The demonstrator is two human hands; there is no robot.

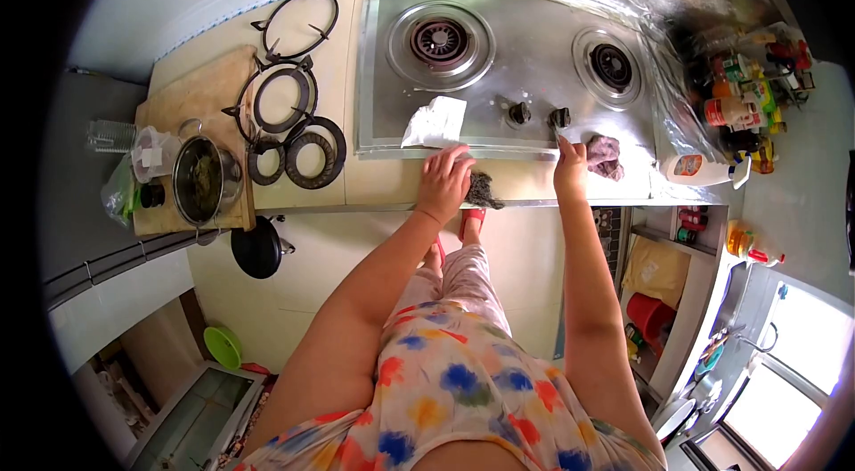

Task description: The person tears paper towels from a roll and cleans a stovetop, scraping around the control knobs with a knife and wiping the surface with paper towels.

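My left hand (445, 183) rests at the counter's front edge, just below a white paper towel (435, 123) lying on the steel stovetop (534, 35). Its fingers are apart, and a dark scouring pad (483, 191) lies beside it. My right hand (571, 170) is closed, with its fingertips at the stove's front edge below the right knob (560, 117). A thin object seems to stick up from those fingertips, too small to name. Right of that hand lies a crumpled purple cloth (605, 157). The left knob (519, 113) stands between my hands.
Black pan supports (303, 23) and burner rings (315, 152) lie left of the stove. A pot (203, 182) sits on a wooden board (233, 79). A white bottle (697, 170) and several condiment bottles stand at the right. A black lid (256, 248) is below the counter.
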